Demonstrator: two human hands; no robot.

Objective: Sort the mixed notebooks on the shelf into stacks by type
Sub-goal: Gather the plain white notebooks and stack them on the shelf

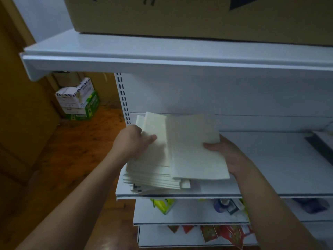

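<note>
Cartons (77, 100), white and green printed card, sit stacked on the worn wood floor (72, 150), well left of and beyond both grips. Left hand (134, 141) grips the left edge of the upper notebooks in the stack (151, 175): thumb lies flat on the top cover, fingers curl under the edge. Stack rests on the white metal shelf (270, 159) at its left end, below and between the two hands. Covers are plain, pale cream, matte, rectangular and thin. Near edges are uneven and stepped, showing layered page edges; a dark printed scrap peeks out at the bottom left corner. Long axis of the stack runs from the person toward the back panel, short edges facing the person. One notebook (194, 148) lies on top, offset to the right of the left grip, overlapping the stack. It has the same cream cover, with its long axis near-to-far and its far end leaning slightly left. Right hand (225, 154) holds this notebook at its right edge, thumb on the cover, fingers beneath and hidden. Above both grips, a brown cardboard box (198, 17) sits on the upper shelf (162, 56). Below the grips, lower shelves carry coloured packets (225, 233), too blurred to identify. Far right of the right grip is a dark flat object (320, 147), partly cut off.
</note>
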